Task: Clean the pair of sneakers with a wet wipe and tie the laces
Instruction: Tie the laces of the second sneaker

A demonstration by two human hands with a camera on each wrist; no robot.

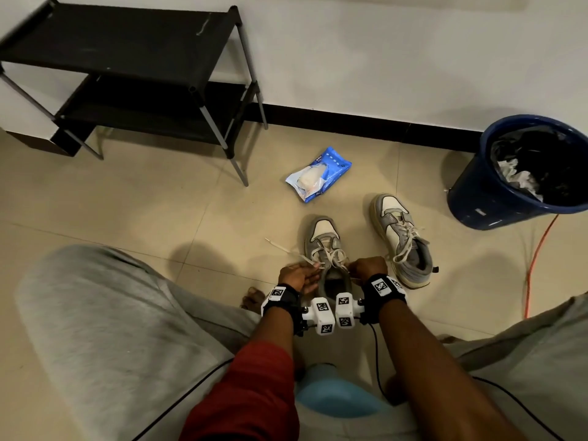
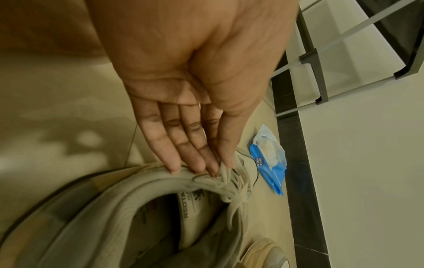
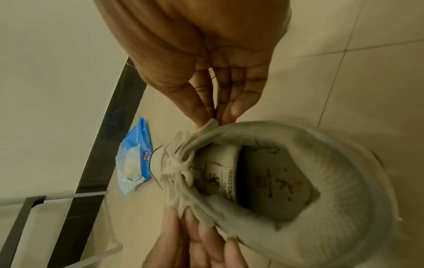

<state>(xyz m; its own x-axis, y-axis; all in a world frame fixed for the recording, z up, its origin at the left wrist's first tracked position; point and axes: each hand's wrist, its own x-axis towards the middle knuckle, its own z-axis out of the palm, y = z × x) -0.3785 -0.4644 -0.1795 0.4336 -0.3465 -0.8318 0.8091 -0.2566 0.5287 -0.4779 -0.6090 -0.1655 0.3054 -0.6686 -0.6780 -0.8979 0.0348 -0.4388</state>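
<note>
1. Lace-tying is the step in hand, by my reading. The near grey-and-cream low-top sneaker stands upright on the beige tiled floor, toe pointing away from the person, directly in front of them.
2. Left hand: fingers straight and held together; the tips rest on the collar edge, with thumb and forefinger pinching a strand of the flat cream lace at the top eyelets.
3. Right hand: thumb and fingers pressed together on the other lace end, where it leaves the collar on the opposite side.
4. One loose lace tail trails over the floor to the left of this shoe.
5. The second matching sneaker sits just to the right, apart from the first; its laces look loose. I cannot tell whether any knot exists there.
6. The blue wet-wipe pack lies beyond both shoes, flap open. A dark blue bin stands at far right with crumpled white material inside. Wiping is probably done, though the frames do not prove it.
7. Next move, as judged: draw both ends taut evenly, cross them above the tongue, then form loops. The flat lace may twist, so the pinch must stay firm.
</note>
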